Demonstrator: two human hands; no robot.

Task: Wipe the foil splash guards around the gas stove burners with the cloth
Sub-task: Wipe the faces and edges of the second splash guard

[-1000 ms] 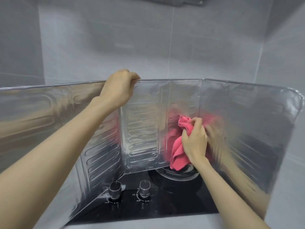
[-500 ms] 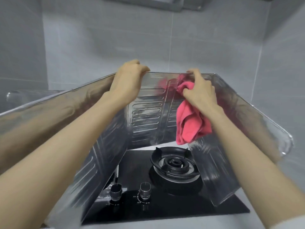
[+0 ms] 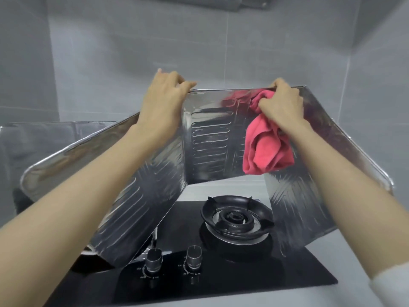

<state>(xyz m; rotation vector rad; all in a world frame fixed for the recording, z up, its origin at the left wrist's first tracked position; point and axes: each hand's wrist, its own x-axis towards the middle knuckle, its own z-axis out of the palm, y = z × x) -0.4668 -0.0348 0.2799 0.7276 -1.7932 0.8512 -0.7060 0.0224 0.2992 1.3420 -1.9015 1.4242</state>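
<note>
A folded silver foil splash guard [image 3: 210, 138] is held up off the black glass stove [image 3: 181, 220], tilted, with its bottom edge above the burner [image 3: 235, 220]. My left hand [image 3: 164, 100] grips the guard's top edge at the left fold. My right hand [image 3: 282, 103] grips the top edge at the right fold and holds a pink cloth [image 3: 265, 149] bunched against the foil; the cloth hangs down over the middle panel. A second foil guard [image 3: 55, 131] stands behind at the far left.
Two control knobs [image 3: 155, 260] [image 3: 194, 255] sit at the stove's front. Grey tiled walls enclose the back and right. A light countertop [image 3: 354, 247] runs along the stove's right side. A range hood edge shows at the top.
The guard has risen off the stove and tilted, baring the burner. My right hand went from the lower right panel up to the top edge with the cloth.
</note>
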